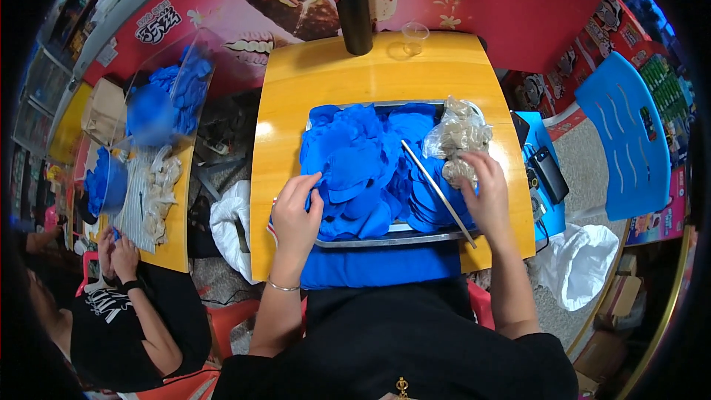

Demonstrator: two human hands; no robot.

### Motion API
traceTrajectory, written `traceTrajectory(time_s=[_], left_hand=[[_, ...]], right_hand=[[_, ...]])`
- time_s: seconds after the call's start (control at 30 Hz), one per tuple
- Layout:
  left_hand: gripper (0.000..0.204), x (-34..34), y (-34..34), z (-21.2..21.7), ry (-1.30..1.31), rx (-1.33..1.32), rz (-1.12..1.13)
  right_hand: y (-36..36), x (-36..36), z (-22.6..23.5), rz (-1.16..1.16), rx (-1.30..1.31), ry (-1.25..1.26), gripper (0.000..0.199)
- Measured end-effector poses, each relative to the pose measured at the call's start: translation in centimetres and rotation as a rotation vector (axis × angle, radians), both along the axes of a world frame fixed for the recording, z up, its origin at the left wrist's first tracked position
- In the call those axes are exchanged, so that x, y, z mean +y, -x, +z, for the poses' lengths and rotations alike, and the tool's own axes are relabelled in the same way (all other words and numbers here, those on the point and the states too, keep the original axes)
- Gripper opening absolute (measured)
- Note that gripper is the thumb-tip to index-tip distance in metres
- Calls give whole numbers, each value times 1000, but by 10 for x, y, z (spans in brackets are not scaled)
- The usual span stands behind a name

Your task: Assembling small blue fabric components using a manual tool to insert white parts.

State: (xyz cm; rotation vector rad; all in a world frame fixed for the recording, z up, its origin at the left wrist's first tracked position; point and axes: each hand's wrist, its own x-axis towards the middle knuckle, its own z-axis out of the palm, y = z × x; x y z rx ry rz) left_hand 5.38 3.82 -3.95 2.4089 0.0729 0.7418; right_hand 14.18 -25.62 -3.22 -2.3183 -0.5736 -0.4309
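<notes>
A metal-rimmed tray (392, 239) lies on the yellow wooden table, heaped with thin blue fabric petal-shaped pieces (352, 170). At the tray's left edge my left hand (296, 204) is by the heap, its thumb and fingers curved and apart, with nothing visible between them. My right hand (486, 191) is at the tray's right side, thumb and forefinger spread beside a small stack of tan round pieces (459, 171). Just behind that stack sits a clear plastic bag (458, 133) of similar tan pieces. A thin pale stick (438, 192) slants across the blue pieces and over the tray's front rim.
A black flask (352, 15) and clear plastic cup (414, 38) stand at the table's back. To the right are a blue chair (628, 133) and black phone-like object (548, 174). At left, a co-worker's hands (118, 253) work at another table with blue pieces.
</notes>
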Motion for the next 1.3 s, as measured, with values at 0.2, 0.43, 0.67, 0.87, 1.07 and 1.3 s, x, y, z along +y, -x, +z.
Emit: traceTrajectory(time_s=[0.2, 0.43, 0.67, 0.87, 1.07, 1.3], left_hand=[[24, -31, 22, 4, -43, -153, -186], [27, -61, 28, -9, -147, -78, -329], [44, -60, 39, 1, -143, -11, -280], [40, -70, 37, 23, 1368, 308, -655], [9, -67, 29, 15, 1303, 284, -620], [21, -57, 30, 29, 757, 161, -477]], right_hand=[[-39, -8, 0, -14, -63, 266, 46], [-66, 0, -18, -191, -91, 359, 33], [-58, -17, 4, 149, 733, -1049, 21], [25, 34, 42, 438, 894, -993, 17], [47, 52, 36, 618, 978, -879, 35], [63, 72, 35, 731, 808, -570, 61]])
